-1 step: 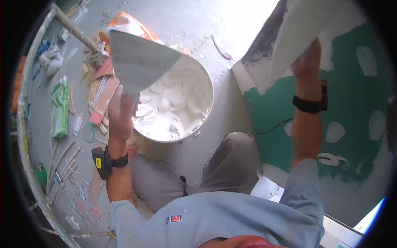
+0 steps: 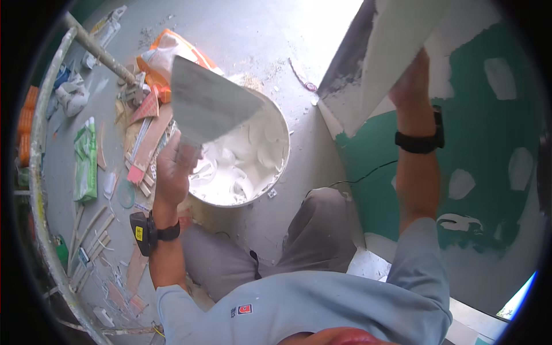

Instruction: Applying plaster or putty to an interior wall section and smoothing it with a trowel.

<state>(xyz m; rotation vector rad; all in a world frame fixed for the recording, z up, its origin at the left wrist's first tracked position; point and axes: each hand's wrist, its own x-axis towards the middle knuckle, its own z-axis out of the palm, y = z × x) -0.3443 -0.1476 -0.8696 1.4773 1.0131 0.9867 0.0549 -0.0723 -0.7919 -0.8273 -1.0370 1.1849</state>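
My left hand (image 2: 176, 167) is closed round the handle end of a wide metal putty knife (image 2: 210, 103). Its grey blade points away from me, tilted over the left part of a round bucket (image 2: 282, 129) that holds white putty (image 2: 233, 178). At the upper right, my right hand (image 2: 411, 80) grips a large flat blade (image 2: 391, 57), pale on the side I see. That blade stands in front of a green board (image 2: 374, 144) with white patches; whether it touches the board I cannot tell. The fingers of my right hand are partly hidden.
Left of the bucket lie wood offcuts (image 2: 155, 138), a green packet (image 2: 85, 167) and scraps. An orange-and-white bag (image 2: 172, 49) sits behind it. A curved metal rail (image 2: 35, 155) runs along the left side. My bent knee (image 2: 328, 213) is near the board; a thin black cable (image 2: 368, 172) crosses it.
My left hand and its putty knife have moved slightly right over the bucket. The right-hand blade has turned and shows more of its pale face. The whole view has shifted a little.
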